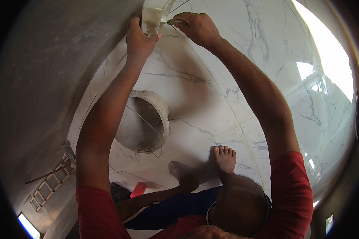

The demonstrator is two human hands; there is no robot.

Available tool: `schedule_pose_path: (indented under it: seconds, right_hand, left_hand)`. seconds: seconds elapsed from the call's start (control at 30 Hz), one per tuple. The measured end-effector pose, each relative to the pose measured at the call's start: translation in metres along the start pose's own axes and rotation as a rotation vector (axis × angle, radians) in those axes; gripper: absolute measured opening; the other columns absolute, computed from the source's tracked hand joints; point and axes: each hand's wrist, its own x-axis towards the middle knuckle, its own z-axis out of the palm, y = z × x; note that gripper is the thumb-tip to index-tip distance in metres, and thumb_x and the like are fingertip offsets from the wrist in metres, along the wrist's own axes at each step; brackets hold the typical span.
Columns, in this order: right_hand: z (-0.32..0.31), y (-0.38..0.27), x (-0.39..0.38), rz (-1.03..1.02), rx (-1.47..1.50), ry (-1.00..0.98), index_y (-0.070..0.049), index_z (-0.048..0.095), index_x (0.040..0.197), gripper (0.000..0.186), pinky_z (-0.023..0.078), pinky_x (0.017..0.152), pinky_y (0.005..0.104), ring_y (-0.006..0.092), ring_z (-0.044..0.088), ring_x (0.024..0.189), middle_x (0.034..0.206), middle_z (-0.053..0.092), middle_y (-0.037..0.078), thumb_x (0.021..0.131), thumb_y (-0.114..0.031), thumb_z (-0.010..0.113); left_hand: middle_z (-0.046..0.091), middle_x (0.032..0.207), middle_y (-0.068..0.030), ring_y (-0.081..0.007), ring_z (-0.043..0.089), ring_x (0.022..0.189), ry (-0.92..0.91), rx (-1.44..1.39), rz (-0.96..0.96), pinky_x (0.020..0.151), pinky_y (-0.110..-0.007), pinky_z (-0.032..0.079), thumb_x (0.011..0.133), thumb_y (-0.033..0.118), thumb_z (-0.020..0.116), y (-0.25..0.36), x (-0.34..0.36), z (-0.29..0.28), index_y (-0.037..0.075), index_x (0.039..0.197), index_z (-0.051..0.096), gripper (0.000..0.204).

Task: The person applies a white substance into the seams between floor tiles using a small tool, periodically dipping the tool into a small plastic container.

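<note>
At the far edge of the view, my left hand has its thumb and fingers apart around the lower end of a pale, boxy, plastic-looking piece. This piece stands close to the grey wall, and its top runs out of view. My right hand is closed around a small slim tool with a short, dirty handle. The tool points left, its tip at the right side of the pale piece. What kind of tool it is, I cannot make out.
A cement-crusted round bucket with a wire handle stands below my left hand. White veined tiles cover the floor. The grey wall rises on the left. A ladder, a red block-like thing and my bare foot are nearer.
</note>
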Motion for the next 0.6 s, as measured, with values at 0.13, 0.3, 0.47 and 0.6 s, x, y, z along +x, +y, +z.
schedule_pose_path:
  seconds: [0.13,0.3,0.47,0.6]
  right_hand:
    - [-0.007,-0.001,0.005,-0.009,0.027,0.010,-0.010,0.075,0.109,0.020,0.059,0.076,0.0411,0.0314,0.071,0.081,0.095,0.076,0.009,0.093,-0.022,0.071]
    - [0.000,0.016,0.016,-0.215,-0.083,0.048,-0.010,0.074,0.110,0.019,0.059,0.082,0.0388,0.0288,0.072,0.089,0.100,0.076,0.007,0.093,-0.017,0.071]
    - [-0.005,0.032,0.007,-0.111,-0.015,-0.076,-0.010,0.073,0.109,0.018,0.059,0.084,0.0386,0.0267,0.072,0.094,0.103,0.077,0.006,0.092,-0.013,0.072]
    - [0.007,0.023,0.014,-0.104,0.081,-0.051,-0.010,0.073,0.110,0.019,0.059,0.085,0.0381,0.0261,0.072,0.096,0.104,0.077,0.005,0.091,-0.010,0.072]
  left_hand:
    - [0.058,0.127,-0.0246,-0.0330,0.064,0.112,0.020,-0.007,0.029,0.090,-0.040,0.056,0.071,0.011,0.090,-0.003,-0.001,0.002,-0.007,0.132,0.047,0.077]
    - [0.062,0.120,-0.0236,-0.0350,0.066,0.109,-0.032,-0.077,-0.050,0.090,-0.043,0.054,0.070,0.012,0.091,0.001,0.005,0.004,-0.004,0.130,0.051,0.074]
    - [0.065,0.117,-0.0222,-0.0364,0.067,0.108,0.059,0.074,0.014,0.093,-0.043,0.053,0.071,0.015,0.091,-0.001,0.006,-0.002,-0.004,0.132,0.050,0.076]
    - [0.064,0.121,-0.0226,-0.0366,0.066,0.110,0.016,0.030,0.024,0.094,-0.044,0.053,0.072,0.016,0.090,-0.016,0.005,-0.006,-0.004,0.133,0.050,0.076]
